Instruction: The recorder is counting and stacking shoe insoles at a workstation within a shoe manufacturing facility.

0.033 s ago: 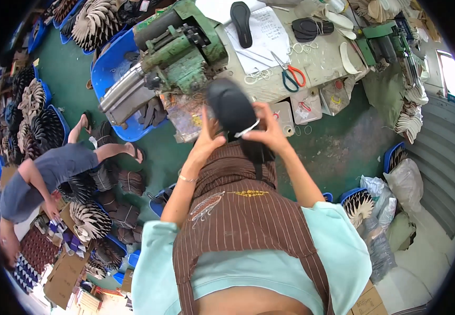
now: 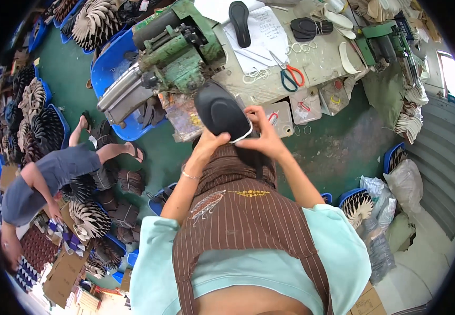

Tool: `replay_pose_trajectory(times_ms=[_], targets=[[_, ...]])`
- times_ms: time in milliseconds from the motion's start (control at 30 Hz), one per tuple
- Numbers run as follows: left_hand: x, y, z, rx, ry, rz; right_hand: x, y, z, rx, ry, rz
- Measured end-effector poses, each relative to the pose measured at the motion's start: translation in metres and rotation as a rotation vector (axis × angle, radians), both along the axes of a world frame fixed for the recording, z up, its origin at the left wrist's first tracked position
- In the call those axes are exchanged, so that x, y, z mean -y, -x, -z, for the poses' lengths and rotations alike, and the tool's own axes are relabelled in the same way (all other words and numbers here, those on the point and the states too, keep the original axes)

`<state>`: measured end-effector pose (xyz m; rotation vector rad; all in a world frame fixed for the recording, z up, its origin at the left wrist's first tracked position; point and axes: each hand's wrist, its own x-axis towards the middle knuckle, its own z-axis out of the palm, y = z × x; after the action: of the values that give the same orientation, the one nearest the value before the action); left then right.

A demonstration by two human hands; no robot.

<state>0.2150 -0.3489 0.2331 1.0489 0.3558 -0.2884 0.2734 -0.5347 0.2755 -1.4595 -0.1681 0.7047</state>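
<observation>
In front of my apron I hold black insoles (image 2: 219, 111), seemingly stacked, with the broad contoured end tilted up toward the machine. My left hand (image 2: 209, 148) grips their lower left edge, the thumb lying along the rim. A white cord (image 2: 243, 137) curves round the lower right edge. My right hand (image 2: 265, 135) is closed there, with bent fingers and the thumb against the cord and the insoles. The lower part of the insoles is hidden behind my hands. Beyond on the table lie a single black insole (image 2: 239, 23) and a black bundle tied with white cord (image 2: 311, 30).
A green machine (image 2: 182, 58) stands left of the table (image 2: 269, 93), with a blue tub (image 2: 113, 68) beneath it. Scissors (image 2: 292, 76), paper (image 2: 261, 39) and loose white cords (image 2: 257, 76) lie on the tabletop. At left a person (image 2: 54, 176) bends among tubs of soles.
The insoles have moved a little left and toward me, and now look sharper. My left thumb has come onto their lower edge. My right hand and the cord have shifted slightly left.
</observation>
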Motion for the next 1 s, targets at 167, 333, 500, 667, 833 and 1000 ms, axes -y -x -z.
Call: replay_pose_trajectory(times_ms=[167, 333, 500, 667, 833, 1000], targets=[[0.037, -0.039, -0.06, 0.024, 0.143, -0.298, -0.009, -0.013, -0.052, 0.213, 0.223, 0.107], [0.029, -0.044, -0.081, 0.13, 0.0, -0.473, -0.015, -0.022, -0.059, 0.723, 0.246, 0.138], [-0.008, -0.031, -0.108, 0.086, 0.262, -0.773, 0.002, -0.015, -0.093, 1.095, -0.093, -0.326], [-0.039, 0.008, -0.106, 0.196, 0.289, -0.913, -0.001, -0.024, -0.074, 1.159, -0.079, -0.629], [-0.038, 0.023, -0.132, 0.186, 0.169, -1.212, -0.009, -0.019, -0.079, 1.094, -0.179, -0.903], [-0.124, 0.095, -0.099, 0.27, 0.245, -1.307, 0.01, -0.04, -0.032, 0.982, 0.355, -0.709]])
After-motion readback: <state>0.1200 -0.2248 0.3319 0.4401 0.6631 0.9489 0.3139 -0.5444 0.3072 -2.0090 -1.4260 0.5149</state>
